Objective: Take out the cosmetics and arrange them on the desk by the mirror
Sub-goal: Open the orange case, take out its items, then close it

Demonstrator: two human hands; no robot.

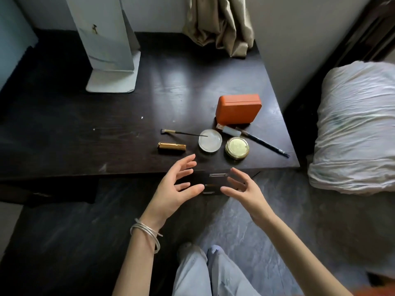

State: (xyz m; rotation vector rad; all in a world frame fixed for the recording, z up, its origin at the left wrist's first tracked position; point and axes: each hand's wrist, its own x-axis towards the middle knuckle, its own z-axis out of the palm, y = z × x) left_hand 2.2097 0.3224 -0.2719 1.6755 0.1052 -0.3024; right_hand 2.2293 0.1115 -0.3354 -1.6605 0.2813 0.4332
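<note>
Both my hands hover empty just short of the cosmetics on the dark surface (pixel 106 124).

My left hand (pixel 178 185) and right hand (pixel 243 190) are released, fingers spread, palms turned toward each other, gripping nothing. The cosmetics lie just beyond them, near the front right corner: gold tube (pixel 171 147), thin brush (pixel 181 132), clear round jar (pixel 210 140), gold tin (pixel 237 148), dark pencil (pixel 265 143) and orange case (pixel 238 109). The gold tube lies crosswise, its long axis left to right, and sits nearest my left hand; the gold tin is closer to my right. The mirror (pixel 106 39) stands well apart, far left.
</note>
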